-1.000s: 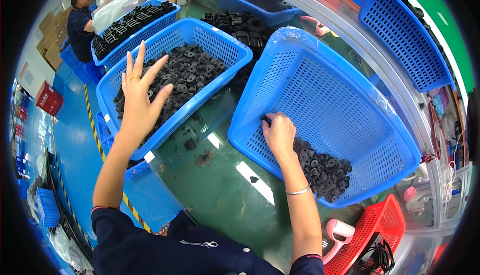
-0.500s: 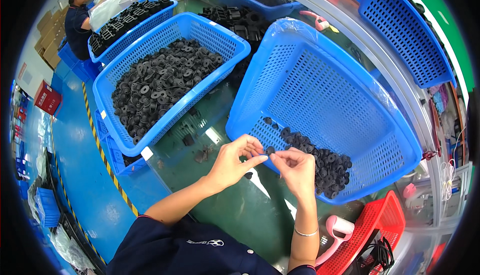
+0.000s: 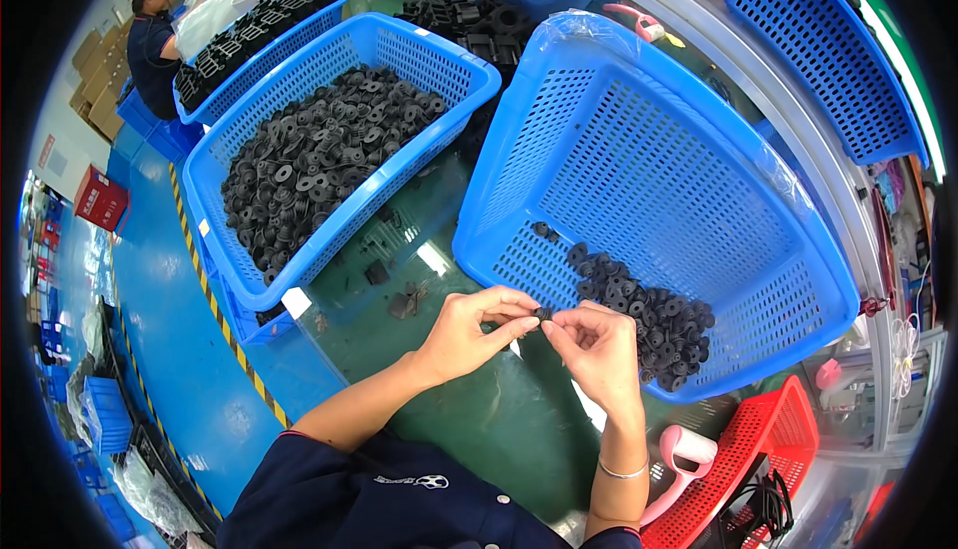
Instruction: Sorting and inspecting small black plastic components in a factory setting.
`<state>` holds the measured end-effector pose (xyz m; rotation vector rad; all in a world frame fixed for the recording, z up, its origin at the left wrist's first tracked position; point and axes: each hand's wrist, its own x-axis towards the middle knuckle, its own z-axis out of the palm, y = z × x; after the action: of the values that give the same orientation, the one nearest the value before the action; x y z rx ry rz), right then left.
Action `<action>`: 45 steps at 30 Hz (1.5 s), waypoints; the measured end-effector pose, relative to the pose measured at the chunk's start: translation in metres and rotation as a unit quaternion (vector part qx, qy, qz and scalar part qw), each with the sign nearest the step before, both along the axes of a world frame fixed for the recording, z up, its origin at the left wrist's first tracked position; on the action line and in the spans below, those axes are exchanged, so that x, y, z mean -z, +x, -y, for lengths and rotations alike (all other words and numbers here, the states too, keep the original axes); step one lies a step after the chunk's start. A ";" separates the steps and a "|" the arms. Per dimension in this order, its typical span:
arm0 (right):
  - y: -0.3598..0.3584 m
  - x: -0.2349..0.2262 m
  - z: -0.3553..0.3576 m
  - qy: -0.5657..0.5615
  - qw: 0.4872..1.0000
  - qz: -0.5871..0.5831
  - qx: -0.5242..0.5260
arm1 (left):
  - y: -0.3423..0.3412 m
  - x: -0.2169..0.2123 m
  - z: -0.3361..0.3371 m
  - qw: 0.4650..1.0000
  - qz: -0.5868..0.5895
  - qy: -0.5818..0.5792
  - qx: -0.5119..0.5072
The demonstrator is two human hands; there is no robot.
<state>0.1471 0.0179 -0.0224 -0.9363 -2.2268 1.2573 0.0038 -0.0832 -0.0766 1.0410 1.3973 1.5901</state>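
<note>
The small black part (image 3: 544,314) lies between the two hands: the fingers of the left hand (image 3: 467,331) pinch it from the left, those of the right hand (image 3: 605,354) from the right. Neither hand is nearer (its long axis I cannot tell). It appears near the blue basket's (image 3: 689,180) closer rim.

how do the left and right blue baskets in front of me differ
Fill: the left basket holds a broad heap of black parts, while the right basket has a smaller pile near one side and much bare floor.
Hands: your left hand and right hand are by the right basket, away from the left basket.
Both are blue, with slotted walls, and hold small black parts.
</note>
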 end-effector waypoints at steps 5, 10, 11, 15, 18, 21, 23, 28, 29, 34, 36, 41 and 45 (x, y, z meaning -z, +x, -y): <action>0.002 0.008 -0.001 -0.075 0.997 -0.035 -0.013 | -0.003 -0.002 0.001 0.996 0.061 -0.032 0.061; 0.003 -0.002 0.001 -0.031 0.999 -0.008 -0.022 | -0.001 0.005 0.001 0.995 0.090 -0.010 0.045; 0.003 -0.005 0.001 0.013 1.000 0.002 -0.028 | -0.001 0.006 0.001 0.995 0.093 -0.010 0.041; -0.003 -0.008 0.005 0.095 0.994 -0.049 0.012 | -0.002 0.007 0.001 0.995 0.098 -0.010 0.030; -0.006 -0.002 0.007 0.135 0.988 -0.070 -0.017 | -0.002 0.010 0.002 0.996 0.089 -0.013 0.026; -0.004 0.005 0.006 0.202 0.977 -0.051 -0.047 | -0.002 0.010 0.002 0.997 0.076 -0.011 0.022; -0.004 0.002 0.006 0.229 0.971 -0.034 -0.057 | -0.002 0.010 0.002 0.998 0.067 -0.010 0.018; -0.004 0.001 0.009 0.246 0.968 -0.003 -0.057 | 0.001 0.010 0.001 0.999 0.037 0.000 0.004; -0.004 0.002 0.009 0.251 0.966 0.002 -0.058 | 0.002 0.010 0.002 1.000 0.023 0.003 -0.001; -0.004 0.005 0.010 0.277 0.958 0.027 -0.065 | 0.000 0.012 0.002 0.992 -0.125 0.030 -0.007; -0.005 0.007 0.010 0.291 0.954 0.036 -0.066 | 0.001 0.011 0.001 0.988 -0.149 0.043 -0.018; -0.010 0.017 0.010 0.340 0.939 0.026 -0.051 | 0.000 0.009 0.001 0.980 -0.195 0.035 -0.025; -0.012 0.020 0.011 0.315 0.949 0.011 -0.021 | -0.002 0.007 0.001 0.985 -0.169 0.018 -0.020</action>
<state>0.1349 0.0066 -0.0427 -0.6471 -2.4348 0.4739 0.0019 -0.0841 -0.0835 1.3613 1.6252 1.5211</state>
